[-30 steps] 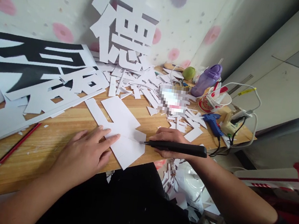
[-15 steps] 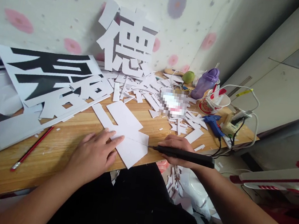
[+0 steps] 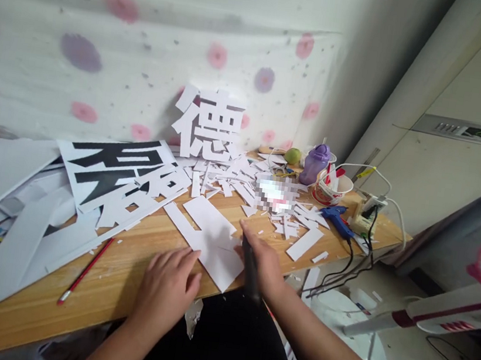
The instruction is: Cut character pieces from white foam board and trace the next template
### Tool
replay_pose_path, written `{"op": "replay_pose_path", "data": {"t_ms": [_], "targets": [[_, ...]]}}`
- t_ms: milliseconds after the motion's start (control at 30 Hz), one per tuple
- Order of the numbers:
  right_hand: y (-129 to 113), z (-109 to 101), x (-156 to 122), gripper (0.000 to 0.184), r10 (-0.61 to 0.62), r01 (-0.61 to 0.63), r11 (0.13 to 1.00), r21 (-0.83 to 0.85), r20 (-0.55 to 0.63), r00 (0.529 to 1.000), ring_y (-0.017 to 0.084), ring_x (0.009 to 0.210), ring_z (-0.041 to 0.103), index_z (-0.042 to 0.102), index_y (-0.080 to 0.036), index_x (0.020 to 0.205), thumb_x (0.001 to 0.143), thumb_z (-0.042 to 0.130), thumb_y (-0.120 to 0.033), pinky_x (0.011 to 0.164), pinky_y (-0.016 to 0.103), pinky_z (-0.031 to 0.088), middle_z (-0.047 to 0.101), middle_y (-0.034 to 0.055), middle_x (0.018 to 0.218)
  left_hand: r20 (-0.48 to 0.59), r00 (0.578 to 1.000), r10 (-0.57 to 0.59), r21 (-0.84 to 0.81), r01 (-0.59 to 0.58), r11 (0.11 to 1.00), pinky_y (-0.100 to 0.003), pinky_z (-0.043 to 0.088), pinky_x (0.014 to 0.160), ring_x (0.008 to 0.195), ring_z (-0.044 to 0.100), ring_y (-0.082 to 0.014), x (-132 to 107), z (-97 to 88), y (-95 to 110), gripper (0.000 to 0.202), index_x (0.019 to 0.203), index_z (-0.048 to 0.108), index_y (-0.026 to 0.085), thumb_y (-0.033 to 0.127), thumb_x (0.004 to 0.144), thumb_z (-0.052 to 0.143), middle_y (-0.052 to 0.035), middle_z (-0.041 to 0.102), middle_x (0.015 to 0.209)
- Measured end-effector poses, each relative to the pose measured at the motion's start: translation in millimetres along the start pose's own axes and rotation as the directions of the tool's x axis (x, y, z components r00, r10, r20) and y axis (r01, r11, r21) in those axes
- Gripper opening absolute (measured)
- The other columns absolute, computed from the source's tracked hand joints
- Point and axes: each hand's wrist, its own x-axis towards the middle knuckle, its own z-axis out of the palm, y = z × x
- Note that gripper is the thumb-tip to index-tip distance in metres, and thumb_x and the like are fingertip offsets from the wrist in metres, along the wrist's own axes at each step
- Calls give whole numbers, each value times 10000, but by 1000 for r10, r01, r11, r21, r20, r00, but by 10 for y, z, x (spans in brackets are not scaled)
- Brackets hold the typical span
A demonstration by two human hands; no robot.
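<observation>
Tabletop [image 3: 122, 268], front edge: L hand [image 3: 166, 288] flat on white sheet [image 3: 211, 232]; R hand [image 3: 265, 266] gripping black cutter [image 3: 249, 264], tip on sheet. Piece not yet freed, cut prob. part done.

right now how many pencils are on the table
1. A red pencil lies on the table, left of the left hand. Others could be hidden under the paper scraps.

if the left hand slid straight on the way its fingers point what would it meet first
The white paper piece, lying right at the fingertips of the left hand; depth unclear, they may already touch it.
</observation>
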Motion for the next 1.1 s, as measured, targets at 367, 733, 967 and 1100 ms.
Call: {"op": "replay_pose_path", "data": {"t_ms": [367, 733, 967, 1100], "targets": [[-237, 65, -189, 626, -63, 118, 913, -391, 151, 987, 319, 1008, 593, 473, -178, 1443, 855, 676, -254, 909, 434, 513, 676, 141, 1114, 0, 1000, -10, -142, 10, 990, -520, 499, 939, 1084, 632, -304, -114, -24, 106, 324, 1085, 718, 206, 213, 810, 546, -85, 719, 1182], [-113, 248, -418, 668, -227, 212, 965, -156, -83, 970, 298, 905, 594, 477, -216, 1393, 778, 735, -243, 763, 437, 528, 681, 118, 1027, 383, 795, -471, -886, 460, 56, -357, 582, 743, 913, 711, -230, -71, -192, 216, 474, 1140, 600, 217, 398, 723, 733, -112, 705, 1173], [-44, 112, -403, 664, -381, 390, 919, 50, -139, 914, 266, 871, 622, 419, -305, 1398, 809, 724, -322, 733, 416, 520, 681, 85, 1039, 608, 725, -324, -792, 525, -310, -320, 541, 510, 588, 693, -238, 261, -250, 324, 422, 851, 692, 112, 341, 555, 888, -97, 747, 719], [-33, 2, -392, 642, -198, 277, 933, 229, -318, 927, 292, 1109, 599, 418, -309, 1359, 805, 743, -300, 907, 482, 497, 605, 115, 1222, 478, 742, -470, -871, 327, -368, -321, 581, 716, 826, 727, -250, 333, -271, 382, 440, 871, 701, 139, 315, 519, 899, -63, 771, 824]]}}
